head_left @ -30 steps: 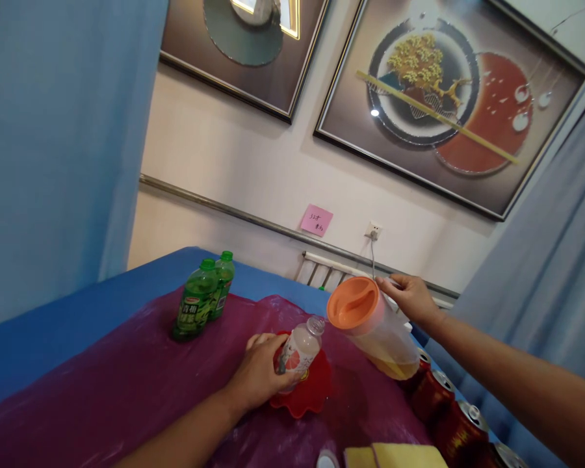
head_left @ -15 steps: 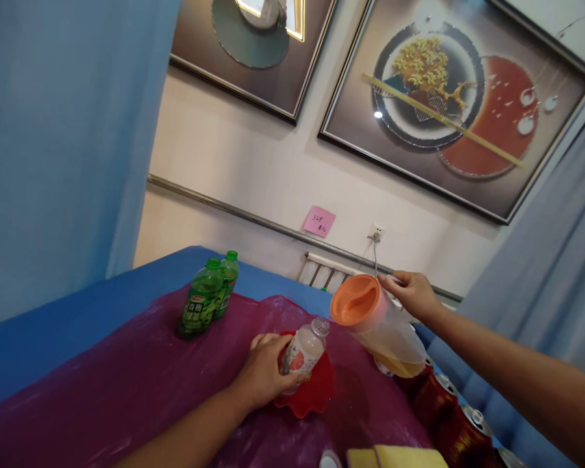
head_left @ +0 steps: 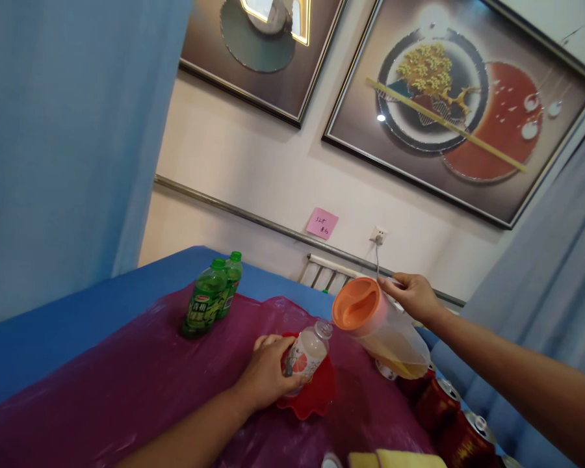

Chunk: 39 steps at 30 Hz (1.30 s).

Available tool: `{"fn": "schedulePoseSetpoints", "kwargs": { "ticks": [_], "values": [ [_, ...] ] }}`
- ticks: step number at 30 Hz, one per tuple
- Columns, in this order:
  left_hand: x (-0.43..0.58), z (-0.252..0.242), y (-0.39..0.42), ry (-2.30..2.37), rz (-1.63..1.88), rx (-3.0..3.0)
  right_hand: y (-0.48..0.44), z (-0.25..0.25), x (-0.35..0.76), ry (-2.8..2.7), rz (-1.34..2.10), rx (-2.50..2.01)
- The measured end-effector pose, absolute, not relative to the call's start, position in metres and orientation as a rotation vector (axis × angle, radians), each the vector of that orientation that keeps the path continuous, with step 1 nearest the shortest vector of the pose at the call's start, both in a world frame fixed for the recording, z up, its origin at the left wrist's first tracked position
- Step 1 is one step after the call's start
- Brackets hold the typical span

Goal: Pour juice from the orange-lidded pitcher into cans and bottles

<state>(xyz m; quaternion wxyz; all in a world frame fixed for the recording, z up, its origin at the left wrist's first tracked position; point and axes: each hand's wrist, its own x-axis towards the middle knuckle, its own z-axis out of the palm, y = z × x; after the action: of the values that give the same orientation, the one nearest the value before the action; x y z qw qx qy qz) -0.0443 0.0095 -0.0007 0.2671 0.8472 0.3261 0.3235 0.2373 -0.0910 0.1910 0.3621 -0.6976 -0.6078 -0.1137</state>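
Observation:
My left hand (head_left: 272,370) is wrapped round a clear bottle (head_left: 309,351) with a grapefruit label and no cap, tilted a little to the right over a red scalloped mat (head_left: 316,393). My right hand (head_left: 414,298) grips the handle of a translucent pitcher (head_left: 394,338) with an orange lid. The pitcher tips to the left, its lid end close to the bottle's mouth, and yellowish liquid lies in its lower part. No stream between pitcher and bottle can be made out.
Two green bottles (head_left: 205,299) stand at the back left on the purple plastic sheet (head_left: 127,383). Several red cans (head_left: 439,403) line the right edge. A folded yellow cloth (head_left: 404,459) and a white cap (head_left: 331,461) lie at the front. Blue curtains (head_left: 68,130) hang on both sides.
The whole view has shifted slightly. Both hands keep their grip, and the bottle and pitcher hold nearly the same tilt and distance from each other.

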Motion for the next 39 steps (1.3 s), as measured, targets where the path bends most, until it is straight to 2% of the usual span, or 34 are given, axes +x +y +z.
{"fn": "schedulePoseSetpoints", "kwargs": {
  "ticks": [39],
  "values": [
    [-0.046, 0.004, 0.006, 0.896, 0.863, 2.263, -0.094, 0.203, 0.225, -1.636, -0.338, -1.854]
  ]
}}
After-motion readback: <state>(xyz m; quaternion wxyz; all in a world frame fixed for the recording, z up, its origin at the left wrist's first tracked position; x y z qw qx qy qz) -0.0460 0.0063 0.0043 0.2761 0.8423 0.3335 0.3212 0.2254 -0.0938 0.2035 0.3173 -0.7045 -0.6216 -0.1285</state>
